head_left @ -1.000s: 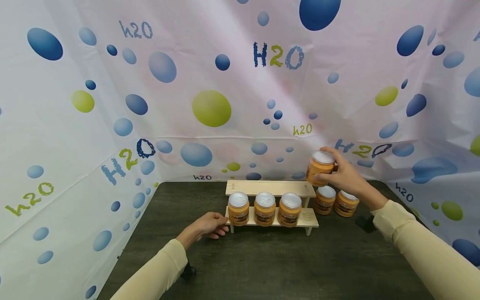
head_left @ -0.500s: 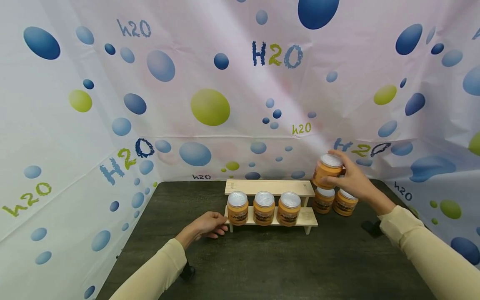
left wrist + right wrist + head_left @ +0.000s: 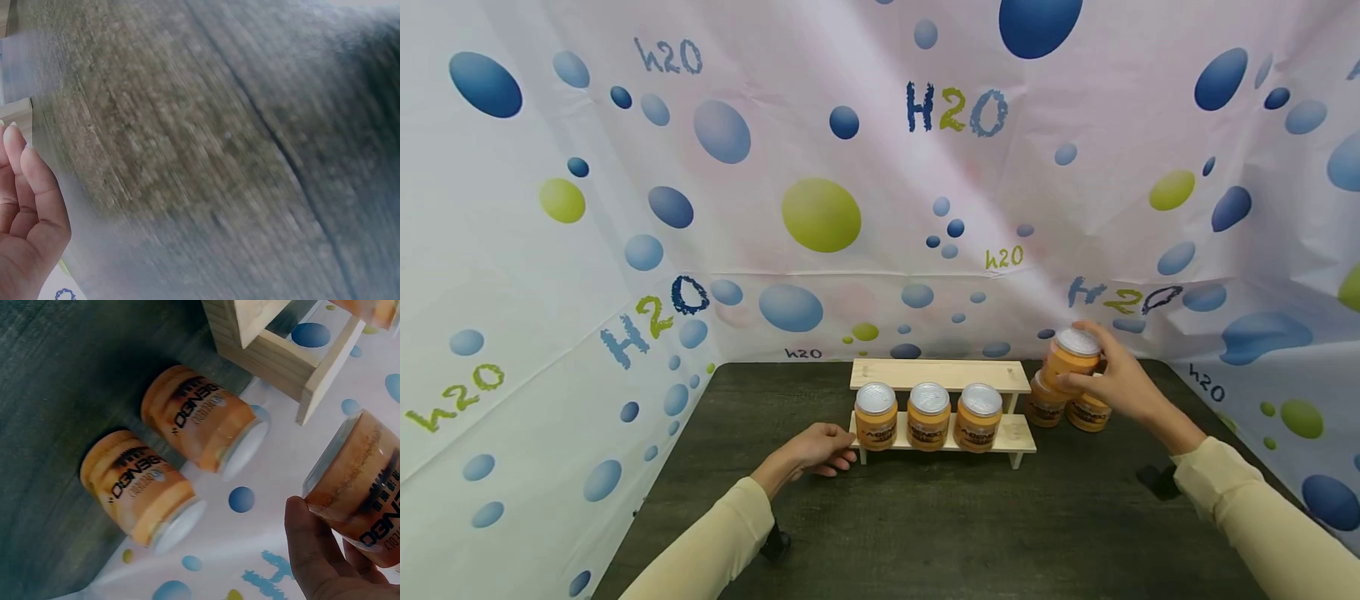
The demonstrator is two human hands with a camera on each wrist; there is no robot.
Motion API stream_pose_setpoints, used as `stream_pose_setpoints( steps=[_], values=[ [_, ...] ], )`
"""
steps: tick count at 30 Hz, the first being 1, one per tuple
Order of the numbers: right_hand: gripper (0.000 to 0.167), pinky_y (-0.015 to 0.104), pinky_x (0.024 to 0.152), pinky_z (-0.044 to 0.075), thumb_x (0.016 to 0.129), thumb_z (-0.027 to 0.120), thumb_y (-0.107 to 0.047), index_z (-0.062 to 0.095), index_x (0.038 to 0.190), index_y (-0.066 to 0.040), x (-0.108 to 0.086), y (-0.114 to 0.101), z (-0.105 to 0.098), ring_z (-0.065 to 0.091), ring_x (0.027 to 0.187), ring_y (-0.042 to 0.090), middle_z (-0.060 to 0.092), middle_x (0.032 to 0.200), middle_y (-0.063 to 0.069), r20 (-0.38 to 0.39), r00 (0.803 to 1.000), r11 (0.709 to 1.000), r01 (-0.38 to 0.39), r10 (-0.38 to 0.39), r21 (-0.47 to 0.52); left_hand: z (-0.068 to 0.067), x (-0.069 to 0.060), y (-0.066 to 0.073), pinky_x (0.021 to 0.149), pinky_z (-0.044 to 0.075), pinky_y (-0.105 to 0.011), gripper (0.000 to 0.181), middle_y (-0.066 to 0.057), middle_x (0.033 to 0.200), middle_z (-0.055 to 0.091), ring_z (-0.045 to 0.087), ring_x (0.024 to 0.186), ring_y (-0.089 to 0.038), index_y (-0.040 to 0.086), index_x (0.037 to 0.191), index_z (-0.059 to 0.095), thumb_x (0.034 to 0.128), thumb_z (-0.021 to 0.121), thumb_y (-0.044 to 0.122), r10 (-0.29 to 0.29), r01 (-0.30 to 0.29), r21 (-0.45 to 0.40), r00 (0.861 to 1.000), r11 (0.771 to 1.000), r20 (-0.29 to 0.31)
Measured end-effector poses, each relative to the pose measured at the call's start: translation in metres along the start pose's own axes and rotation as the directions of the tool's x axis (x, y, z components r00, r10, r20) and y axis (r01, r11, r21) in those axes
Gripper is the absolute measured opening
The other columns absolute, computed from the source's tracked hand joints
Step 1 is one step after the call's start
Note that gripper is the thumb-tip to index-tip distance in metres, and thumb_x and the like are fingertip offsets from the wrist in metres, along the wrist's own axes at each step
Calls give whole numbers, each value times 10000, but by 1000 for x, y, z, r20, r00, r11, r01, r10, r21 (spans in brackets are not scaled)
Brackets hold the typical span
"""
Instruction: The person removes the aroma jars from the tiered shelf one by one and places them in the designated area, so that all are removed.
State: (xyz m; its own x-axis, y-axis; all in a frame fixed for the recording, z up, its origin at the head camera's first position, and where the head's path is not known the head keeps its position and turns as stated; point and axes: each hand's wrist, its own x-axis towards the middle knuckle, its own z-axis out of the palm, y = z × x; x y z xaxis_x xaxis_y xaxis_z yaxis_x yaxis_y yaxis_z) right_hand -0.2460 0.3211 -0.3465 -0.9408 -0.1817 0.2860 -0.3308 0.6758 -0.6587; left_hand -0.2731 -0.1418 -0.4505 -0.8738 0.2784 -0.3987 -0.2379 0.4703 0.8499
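Note:
In the head view, my right hand [image 3: 1120, 382] grips an orange jar [image 3: 1070, 360] with a silver lid by its sides, thumb in front. This jar is tilted and hangs above two matching jars that stand on the table right of the rack: one nearer [image 3: 1043, 408], one farther right [image 3: 1087, 414]. Both also show in the right wrist view, with black BENBO lettering. My left hand [image 3: 816, 450] pinches the left end of the two-tier wooden rack [image 3: 940, 375] between thumb and forefinger. Three more jars [image 3: 928, 418] stand in a row on the lower tier.
The dark wood-grain table [image 3: 925, 525] runs up to a white backdrop [image 3: 895, 208] with blue and green dots. A black strap piece [image 3: 1159, 481] hangs at the right wrist, another [image 3: 777, 543] at the left. The rack's upper tier shows bare wood.
My right hand has carried its jar to the right and then down, from beside the rack's upper tier to over the two standing jars. The left hand has stayed at the rack's end.

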Motion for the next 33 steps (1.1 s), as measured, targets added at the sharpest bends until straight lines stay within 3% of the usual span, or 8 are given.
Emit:
stream_pose_setpoints(
  steps=[11,21,33],
  values=[
    [890,566,802,513,937,733,-273,150,1581,-79,-14,9,3,509,1154,538,408,1340,369,-9,996,994,-93,92,-65,-1,0,0,665,565,-302,279,-41,911,693,651,744,-109,56,1053,667,1059,519,292,8,-8,11,1000,1000,0],
    [917,614,814,505,940,725,-326,128,1592,-82,-20,15,9,494,1179,563,389,1375,382,-12,995,991,-104,104,-78,-1,1,-2,664,564,-302,280,-40,911,695,652,743,-108,57,1056,668,1057,524,296,5,-5,4,1000,1000,-3],
    [890,508,760,542,935,735,-282,156,1575,-67,-27,27,19,524,1142,570,393,1350,383,-3,991,989,-132,132,-60,0,2,-1,660,564,-298,275,-36,904,696,650,733,-99,57,1048,667,1058,523,292,6,-6,-3,1000,1000,4]
  ],
)
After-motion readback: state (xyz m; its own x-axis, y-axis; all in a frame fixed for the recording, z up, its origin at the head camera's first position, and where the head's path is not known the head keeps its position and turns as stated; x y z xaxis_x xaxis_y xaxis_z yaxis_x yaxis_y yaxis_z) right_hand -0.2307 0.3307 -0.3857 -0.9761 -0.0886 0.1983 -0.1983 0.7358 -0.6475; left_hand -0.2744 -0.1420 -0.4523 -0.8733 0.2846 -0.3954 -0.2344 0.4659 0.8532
